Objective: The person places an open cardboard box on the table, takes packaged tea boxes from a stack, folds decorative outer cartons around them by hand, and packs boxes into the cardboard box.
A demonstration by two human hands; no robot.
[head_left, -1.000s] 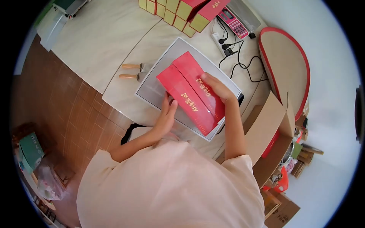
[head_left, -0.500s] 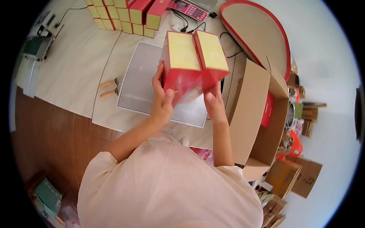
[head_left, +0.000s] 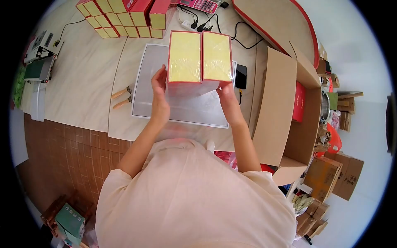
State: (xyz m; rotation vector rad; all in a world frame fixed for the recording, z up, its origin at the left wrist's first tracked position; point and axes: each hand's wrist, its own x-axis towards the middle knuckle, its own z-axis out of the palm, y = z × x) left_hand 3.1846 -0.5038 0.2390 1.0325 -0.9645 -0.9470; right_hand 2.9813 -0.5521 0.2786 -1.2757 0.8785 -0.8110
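Observation:
Two red gift boxes with pale yellow faces [head_left: 185,56] stand side by side in clear plastic film, held up between my hands. On their left side, my left hand [head_left: 160,97] presses with its fingers and thumb upward. My right hand [head_left: 229,103] supports the lower right corner, its fingertips partly hidden beneath. Under the boxes lies a grey flat plate with a pale frame [head_left: 153,82]. Two wooden-handled brushes [head_left: 121,98] lie left of the plate, and a black phone [head_left: 241,77] lies to its right.
More red and yellow boxes [head_left: 118,18] are stacked at the back left. An open cardboard carton [head_left: 275,107] stands on the right with a red box [head_left: 298,101] inside. Black cables and a power strip [head_left: 190,25] lie behind. A pink scale [head_left: 202,5] sits at the back.
The pair of boxes has turned from tilted to nearly straight, their yellow faces more toward me. My hands have shifted slightly left with them, and the phone has come into view.

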